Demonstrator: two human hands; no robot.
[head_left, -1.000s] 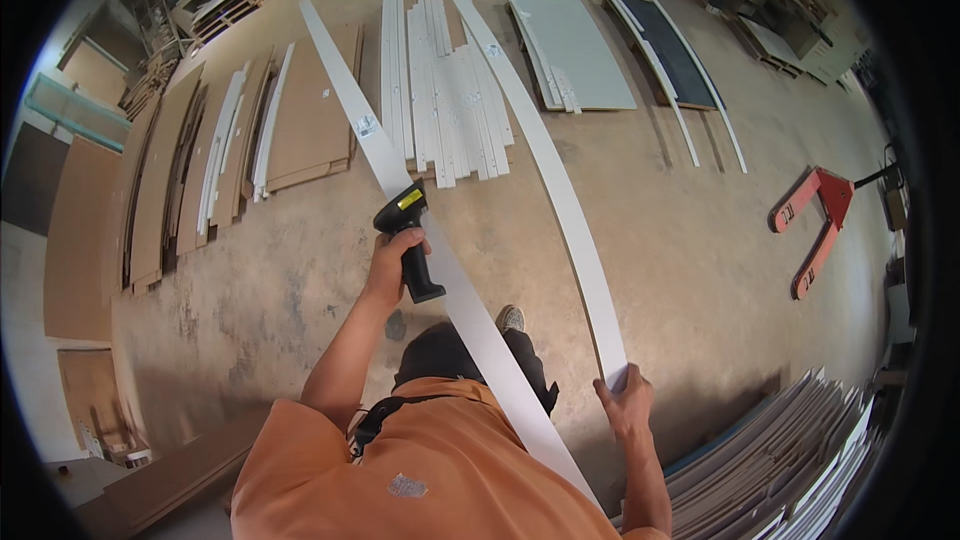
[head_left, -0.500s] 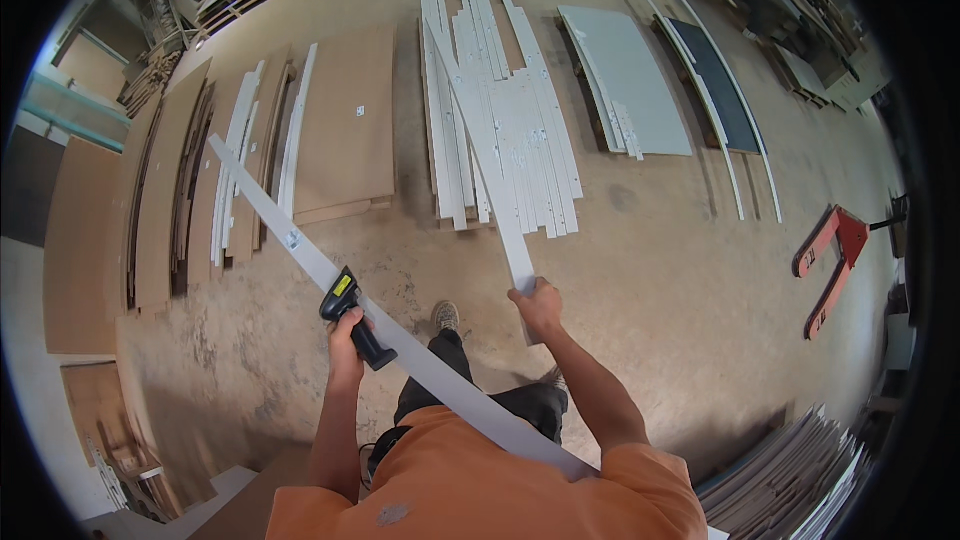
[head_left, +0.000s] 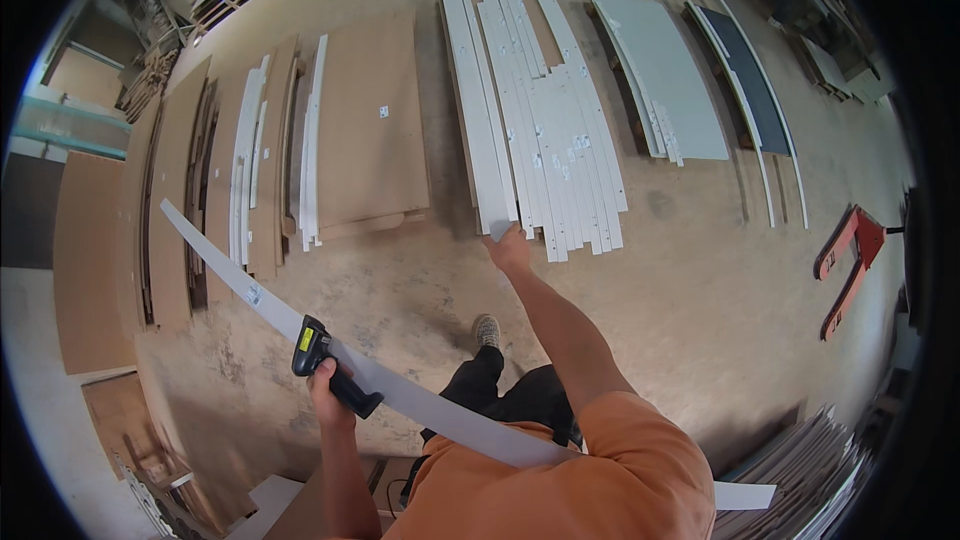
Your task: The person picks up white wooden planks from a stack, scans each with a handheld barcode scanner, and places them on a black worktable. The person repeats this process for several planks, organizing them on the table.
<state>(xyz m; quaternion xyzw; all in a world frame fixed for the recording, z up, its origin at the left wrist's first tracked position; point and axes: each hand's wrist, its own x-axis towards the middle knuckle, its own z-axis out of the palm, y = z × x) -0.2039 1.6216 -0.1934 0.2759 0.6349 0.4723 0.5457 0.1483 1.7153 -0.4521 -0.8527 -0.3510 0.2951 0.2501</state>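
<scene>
My left hand (head_left: pixel 328 392) is closed around a black barcode scanner (head_left: pixel 352 392) with a yellow label. A long white panel strip (head_left: pixel 430 406) is held by the same hand, behind the scanner. It slants from the far left across my body, and its other end shows past my right shoulder. With my arm stretched forward, my right hand (head_left: pixel 510 248) grips the near end of another white strip (head_left: pixel 497 212). That strip lies along the left side of a stack of white strips (head_left: pixel 570 155), several of them with small labels.
Brown panels (head_left: pixel 365 150) and narrow white strips stand in rows on the left. Pale panels (head_left: pixel 670 90) lie right of the stack, then a dark panel (head_left: pixel 745 80) with long strips. A red pallet jack (head_left: pixel 850 250) is at the far right, and piled sheets (head_left: pixel 800 470) sit lower right.
My right hand has moved forward, and its strip, earlier slanted over the stack, now lies along the stack's left side. My left hand has shifted left and down with the scanner and strip.
</scene>
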